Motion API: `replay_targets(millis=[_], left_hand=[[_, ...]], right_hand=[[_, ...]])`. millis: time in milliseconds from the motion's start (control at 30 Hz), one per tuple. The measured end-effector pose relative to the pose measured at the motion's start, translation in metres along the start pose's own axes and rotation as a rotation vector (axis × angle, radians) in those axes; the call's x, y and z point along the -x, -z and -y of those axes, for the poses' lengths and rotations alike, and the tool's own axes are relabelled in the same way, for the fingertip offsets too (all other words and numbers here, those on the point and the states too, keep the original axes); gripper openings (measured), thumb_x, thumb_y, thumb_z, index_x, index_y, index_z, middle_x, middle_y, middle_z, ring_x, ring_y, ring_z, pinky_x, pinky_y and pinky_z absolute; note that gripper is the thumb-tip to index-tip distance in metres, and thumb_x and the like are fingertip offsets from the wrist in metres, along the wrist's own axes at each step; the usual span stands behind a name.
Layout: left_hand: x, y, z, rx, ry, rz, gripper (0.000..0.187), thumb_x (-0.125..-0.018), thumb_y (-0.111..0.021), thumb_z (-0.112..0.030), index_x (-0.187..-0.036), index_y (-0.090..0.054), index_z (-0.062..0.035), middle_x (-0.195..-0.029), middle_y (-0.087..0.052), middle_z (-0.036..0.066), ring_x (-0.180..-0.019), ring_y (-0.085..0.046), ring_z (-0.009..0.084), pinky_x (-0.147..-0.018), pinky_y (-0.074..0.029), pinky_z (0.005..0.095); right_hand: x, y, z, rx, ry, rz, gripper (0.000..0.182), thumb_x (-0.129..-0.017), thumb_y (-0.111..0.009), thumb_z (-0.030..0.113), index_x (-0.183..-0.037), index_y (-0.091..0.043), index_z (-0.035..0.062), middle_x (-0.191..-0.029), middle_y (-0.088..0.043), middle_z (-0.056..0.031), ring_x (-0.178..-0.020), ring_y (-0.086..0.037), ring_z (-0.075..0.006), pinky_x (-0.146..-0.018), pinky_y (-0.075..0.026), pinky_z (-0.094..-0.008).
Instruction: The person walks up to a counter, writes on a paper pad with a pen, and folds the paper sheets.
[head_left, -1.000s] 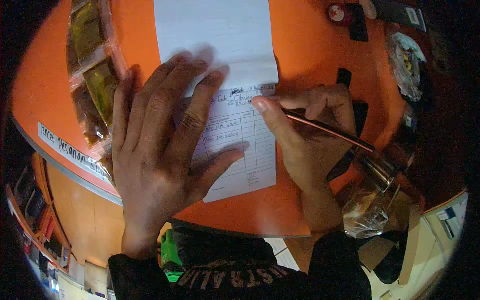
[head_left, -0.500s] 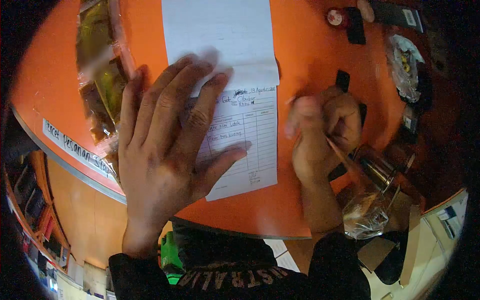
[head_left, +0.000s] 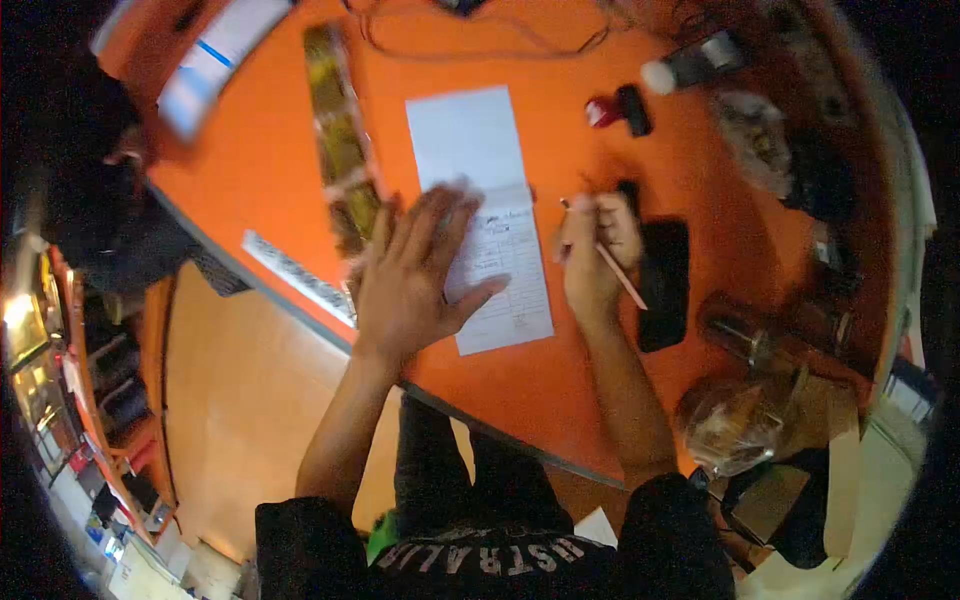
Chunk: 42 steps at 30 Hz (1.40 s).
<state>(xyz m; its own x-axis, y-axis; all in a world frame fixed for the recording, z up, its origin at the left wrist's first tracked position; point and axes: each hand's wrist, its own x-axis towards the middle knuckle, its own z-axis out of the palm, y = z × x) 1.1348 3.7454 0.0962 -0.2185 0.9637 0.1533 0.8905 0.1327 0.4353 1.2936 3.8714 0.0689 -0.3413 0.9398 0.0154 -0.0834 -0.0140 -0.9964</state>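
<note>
A receipt book (head_left: 465, 130) lies on the orange table with its upper leaf folded back and a ruled, handwritten sheet below. My left hand (head_left: 405, 275) rests over the left side of the sheet, palm down and fingers spread, hiding part of the writing. Just right of the sheet, my right hand (head_left: 600, 245) is closed around a slim pinkish pen (head_left: 625, 278), its tail slanting down to the right. Next to that hand lies a black rectangular case or phone (head_left: 665, 285). Left of the book runs a strip of clear packets (head_left: 335, 110) with yellow-brown contents.
A red and black stamp-like item (head_left: 605, 110) stands beyond my right hand. Crumpled plastic bags lie at the right (head_left: 755, 135) and lower right (head_left: 735, 430). A cable (head_left: 500, 55) crosses the far side. A lettered label (head_left: 295, 275) follows the left table edge.
The view has pulled back and shifted, showing more of the table and a dark shape at the left. My left hand stays on the sheet; my right hand still holds the pen beside it.
</note>
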Motion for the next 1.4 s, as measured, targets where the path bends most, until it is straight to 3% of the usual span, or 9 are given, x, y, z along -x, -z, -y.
replay_targets(millis=[233,333,500,600,733,800,1100,1333,1400], left_hand=[[0.007,0.01,-0.011,-0.121,-0.06,-0.008,0.089,-0.084,-0.066,-0.062,-0.144,-0.043,-0.0009,-0.143,-0.048,0.021,-0.134,-0.045,0.037,-0.118,-0.023,0.0573],[0.014,0.003,-0.007,-0.237,-0.107,-0.016,0.098,-0.082,-0.061,-0.069,-0.144,-0.041,0.0037,-0.144,-0.045,0.022,-0.136,-0.041,0.039,-0.118,-0.021,0.0579],[0.025,0.025,-0.037,-0.208,-0.005,0.372,0.109,-0.078,-0.063,-0.072,-0.151,-0.03,0.0016,-0.152,-0.036,0.024,-0.142,-0.032,0.0407,-0.119,-0.017,0.0573],[0.05,-0.004,-0.042,-0.121,0.003,0.169,0.109,-0.079,-0.062,-0.072,-0.148,-0.032,0.0069,-0.148,-0.039,0.027,-0.139,-0.033,0.0449,-0.117,-0.02,0.0578],[0.052,-0.028,-0.048,-0.044,-0.009,-0.068,0.106,-0.081,-0.061,-0.07,-0.145,-0.034,0.0097,-0.144,-0.04,0.029,-0.137,-0.035,0.0477,-0.117,-0.023,0.0571],[0.045,-0.034,-0.05,0.016,-0.014,-0.071,0.105,-0.081,-0.062,-0.069,-0.145,-0.035,0.0101,-0.144,-0.04,0.029,-0.136,-0.035,0.0477,-0.117,-0.023,0.0567],[0.021,-0.027,-0.043,0.058,-0.038,-0.05,0.104,-0.081,-0.064,-0.068,-0.145,-0.035,0.0088,-0.145,-0.041,0.029,-0.136,-0.037,0.0473,-0.115,-0.028,0.0555],[0.011,-0.013,-0.021,0.147,-0.11,0.125,0.098,-0.083,-0.067,-0.057,-0.153,-0.028,-0.0014,-0.159,-0.028,0.019,-0.15,-0.02,0.0362,-0.121,-0.01,0.0563],[0.008,-0.005,-0.016,0.072,-0.159,0.194,0.098,-0.085,-0.065,-0.056,-0.155,-0.024,-0.0015,-0.162,-0.023,0.014,-0.153,-0.011,0.0319,-0.122,0.001,0.0577]], right_hand=[[0.007,-0.002,0.003,-0.097,0.007,-0.009,0.02,-0.096,-0.068,0.02,-0.101,-0.057,0.0035,-0.083,-0.059,-0.002,-0.067,-0.055,-0.0067,-0.057,-0.045,-0.0238],[0.003,-0.006,-0.001,0.165,0.267,-0.061,0.019,-0.099,-0.063,0.02,-0.102,-0.06,0.0024,-0.083,-0.062,-0.0035,-0.067,-0.059,-0.0092,-0.059,-0.048,-0.0253],[0.043,0.013,0.011,-0.018,0.078,-0.022,0.025,-0.095,-0.069,0.024,-0.097,-0.066,0.0,-0.086,-0.067,-0.0055,-0.073,-0.063,-0.0119,-0.066,-0.052,-0.0298],[0.073,0.039,0.024,0.316,0.049,0.017,0.03,-0.094,-0.071,0.028,-0.098,-0.069,-0.0018,-0.08,-0.067,-0.0059,-0.075,-0.062,-0.0109,-0.066,-0.048,-0.027],[0.097,0.054,0.01,0.247,-0.087,-0.01,0.028,-0.093,-0.072,0.025,-0.099,-0.069,-0.0019,-0.078,-0.067,-0.0058,-0.073,-0.062,-0.011,-0.067,-0.049,-0.027],[0.087,0.04,0.016,0.329,0.116,-0.076,0.019,-0.091,-0.074,0.017,-0.094,-0.066,-0.0001,-0.081,-0.067,-0.0062,-0.076,-0.063,-0.0114,-0.07,-0.05,-0.0272],[0.042,0.008,0.005,0.08,0.102,-0.102,0.023,-0.084,-0.077,0.0,-0.093,-0.056,0.004,-0.088,-0.069,-0.0093,-0.083,-0.066,-0.0153,-0.076,-0.055,-0.0307],[0.063,0.009,0.016,-0.156,-0.206,-0.177,0.027,-0.082,-0.079,0.0,-0.086,-0.052,0.0054,-0.085,-0.066,-0.008,-0.082,-0.067,-0.0162,-0.076,-0.056,-0.0313],[0.065,0.018,0.016,0.031,-0.182,-0.17,0.025,-0.084,-0.077,0.001,-0.086,-0.052,0.0057,-0.084,-0.065,-0.0077,-0.081,-0.066,-0.0163,-0.075,-0.057,-0.0316]])
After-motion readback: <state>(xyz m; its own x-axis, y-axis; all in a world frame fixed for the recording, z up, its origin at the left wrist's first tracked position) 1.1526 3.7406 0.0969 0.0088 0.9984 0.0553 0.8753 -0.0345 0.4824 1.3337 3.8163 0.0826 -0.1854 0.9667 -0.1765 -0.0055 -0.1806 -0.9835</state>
